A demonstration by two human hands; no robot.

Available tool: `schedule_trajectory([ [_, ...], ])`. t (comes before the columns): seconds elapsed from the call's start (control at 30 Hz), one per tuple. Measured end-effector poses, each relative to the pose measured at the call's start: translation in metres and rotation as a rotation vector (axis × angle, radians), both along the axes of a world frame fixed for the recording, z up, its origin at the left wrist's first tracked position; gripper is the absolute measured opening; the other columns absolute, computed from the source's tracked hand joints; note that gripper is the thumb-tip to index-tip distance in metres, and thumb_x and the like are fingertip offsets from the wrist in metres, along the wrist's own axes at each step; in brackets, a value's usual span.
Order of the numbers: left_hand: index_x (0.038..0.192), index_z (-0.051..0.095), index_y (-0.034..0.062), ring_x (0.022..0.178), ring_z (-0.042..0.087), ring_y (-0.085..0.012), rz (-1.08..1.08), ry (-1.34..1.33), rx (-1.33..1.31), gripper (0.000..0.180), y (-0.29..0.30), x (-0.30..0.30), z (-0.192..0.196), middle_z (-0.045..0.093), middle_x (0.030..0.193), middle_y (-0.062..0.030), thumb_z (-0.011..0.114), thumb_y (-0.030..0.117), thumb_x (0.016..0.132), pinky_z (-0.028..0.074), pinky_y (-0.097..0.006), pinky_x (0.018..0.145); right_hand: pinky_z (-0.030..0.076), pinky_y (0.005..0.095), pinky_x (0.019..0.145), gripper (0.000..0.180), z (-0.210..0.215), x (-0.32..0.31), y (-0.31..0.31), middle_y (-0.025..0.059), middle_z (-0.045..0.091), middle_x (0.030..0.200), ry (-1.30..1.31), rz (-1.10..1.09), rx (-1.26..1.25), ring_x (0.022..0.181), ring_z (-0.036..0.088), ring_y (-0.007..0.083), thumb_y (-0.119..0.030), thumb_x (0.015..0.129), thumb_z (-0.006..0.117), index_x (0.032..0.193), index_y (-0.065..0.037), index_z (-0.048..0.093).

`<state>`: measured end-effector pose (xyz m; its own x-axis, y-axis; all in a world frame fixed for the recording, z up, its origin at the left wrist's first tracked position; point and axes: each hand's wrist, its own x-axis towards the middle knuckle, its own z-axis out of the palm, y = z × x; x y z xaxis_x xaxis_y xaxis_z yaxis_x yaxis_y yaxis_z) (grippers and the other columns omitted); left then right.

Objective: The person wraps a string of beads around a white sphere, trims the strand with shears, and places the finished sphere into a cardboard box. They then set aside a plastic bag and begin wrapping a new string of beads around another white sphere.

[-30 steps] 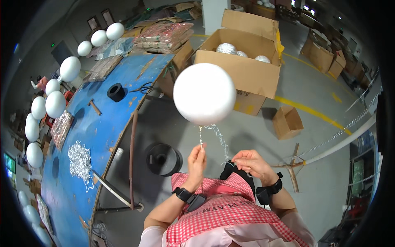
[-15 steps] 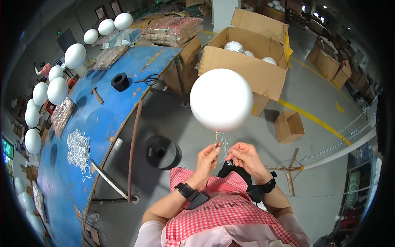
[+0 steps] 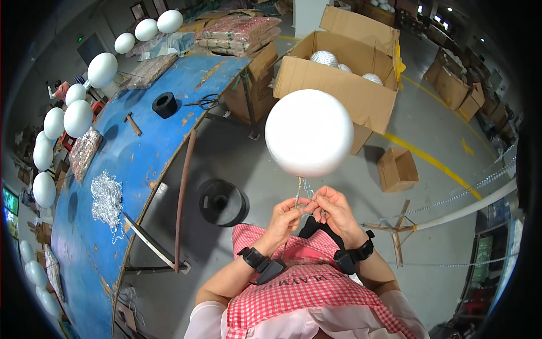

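A big white ball (image 3: 309, 133) is held up in front of me on a thin rod (image 3: 300, 185) that runs down from its underside. My left hand (image 3: 284, 223) is closed around this rod below the ball. Beside the rod hangs a thin silver bead string (image 3: 306, 186). My right hand (image 3: 336, 214) pinches the string close to the left fingertips, and the two hands almost touch. Fingers hide the string's end and the exact pinch point.
On the blue table (image 3: 152, 135) to the left lie a heap of silver bead strings (image 3: 106, 198), a hammer (image 3: 132, 124), a black roll (image 3: 164, 105) and scissors (image 3: 206, 101). White balls stand along its far side. A carton (image 3: 333, 79) holds silvery balls; a black spool (image 3: 222, 202) is on the floor.
My right hand has moved left and up, closer to my left hand, with its fingers drawn together. The ball has shifted slightly right and up in view.
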<state>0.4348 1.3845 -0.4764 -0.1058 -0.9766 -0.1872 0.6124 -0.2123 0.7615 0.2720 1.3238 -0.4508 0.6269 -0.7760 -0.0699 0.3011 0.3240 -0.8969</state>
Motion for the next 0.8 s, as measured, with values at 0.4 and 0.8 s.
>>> schedule_trajectory([
  [0.4,0.096,0.059,0.006,0.041,0.026,0.0006,0.015,-0.066,0.039,0.012,-0.001,-0.004,-0.001,0.04,0.057,0.0108,0.063,0.012,0.087,0.016,-0.019,0.038,0.04,0.0158,0.047,0.015,-0.004,-0.011,-0.003,0.0106,0.067,0.081,-0.031,-0.054,0.024,0.057,0.055,0.0067,-0.022,0.096,0.052,0.095,-0.006,0.054],
  [0.8,0.088,0.06,0.0089,0.042,0.025,0.0007,0.008,-0.142,0.05,0.009,-0.004,-0.01,0.002,0.04,0.057,0.0114,0.065,0.016,0.088,0.015,-0.019,0.038,0.042,0.0221,0.053,0.014,0.009,-0.012,-0.009,-0.0013,0.059,0.067,0.543,0.046,-0.321,0.06,0.052,0.0056,-0.013,0.085,0.066,0.087,0.001,0.065],
])
